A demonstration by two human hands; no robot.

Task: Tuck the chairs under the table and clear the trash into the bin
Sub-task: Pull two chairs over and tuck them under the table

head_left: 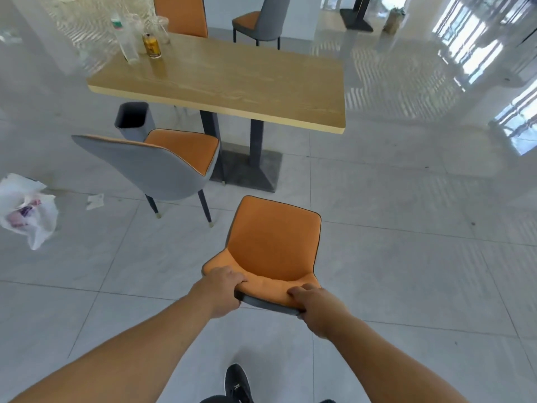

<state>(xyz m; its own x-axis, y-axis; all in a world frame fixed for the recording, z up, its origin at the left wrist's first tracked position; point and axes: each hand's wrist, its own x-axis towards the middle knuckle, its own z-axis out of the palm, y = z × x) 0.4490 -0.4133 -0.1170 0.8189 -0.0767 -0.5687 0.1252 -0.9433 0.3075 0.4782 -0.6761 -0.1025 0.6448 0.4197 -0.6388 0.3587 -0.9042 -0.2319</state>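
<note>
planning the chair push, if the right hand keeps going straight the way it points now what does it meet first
Likely the table. The right hand has its grip on the chair's backrest, pointing toward the table's near edge; bare floor lies between. Depth is hard to judge.

matt wood table (232, 80), glossy tiled floor (406, 199).

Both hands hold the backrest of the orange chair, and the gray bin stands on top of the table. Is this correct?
Not quite. In the head view both hands, left hand and right hand, hold the orange chair backrest, but the gray bin stands on the floor beside the table.
</note>
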